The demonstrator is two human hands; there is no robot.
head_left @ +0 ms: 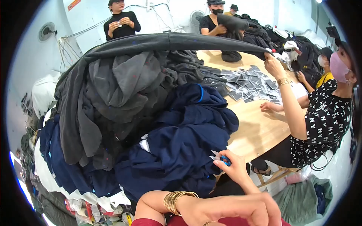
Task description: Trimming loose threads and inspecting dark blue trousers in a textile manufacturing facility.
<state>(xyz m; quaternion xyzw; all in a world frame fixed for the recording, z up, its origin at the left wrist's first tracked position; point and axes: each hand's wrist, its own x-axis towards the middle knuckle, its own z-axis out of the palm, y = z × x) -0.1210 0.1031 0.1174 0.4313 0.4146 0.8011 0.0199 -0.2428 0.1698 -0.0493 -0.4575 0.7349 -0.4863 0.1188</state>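
Two hands of mine come first: the left hand (pixel 226 211) bends across the lower edge, fingers curled, and I cannot tell whether they hold anything; just beyond it the right hand (pixel 236 168) is clamped on blue-handled snips (pixel 226 160), the blades apart and pointing over the edge of the navy garments (pixel 181 132). Whether the tips touch that cloth I cannot tell. I judge plenty is left to do: the navy cloth lies heaped and unfolded, a white tag (pixel 144 144) showing on it, and beyond rise the dark grey garments (pixel 132 83) in a loose mound. I can't say which pieces have been dealt with. To the right shows the pale wood of the table (pixel 256 132), then a scatter of dark cards (pixel 249 83). At its right side a co-worker (pixel 328 116) in a patterned top grips the end of a long grey strip of cloth (pixel 218 42). Farther off are other people (pixel 122 24), dark heaps of cloth (pixel 267 35), and two fans (pixel 47 33) by the pale wall (pixel 86 19).
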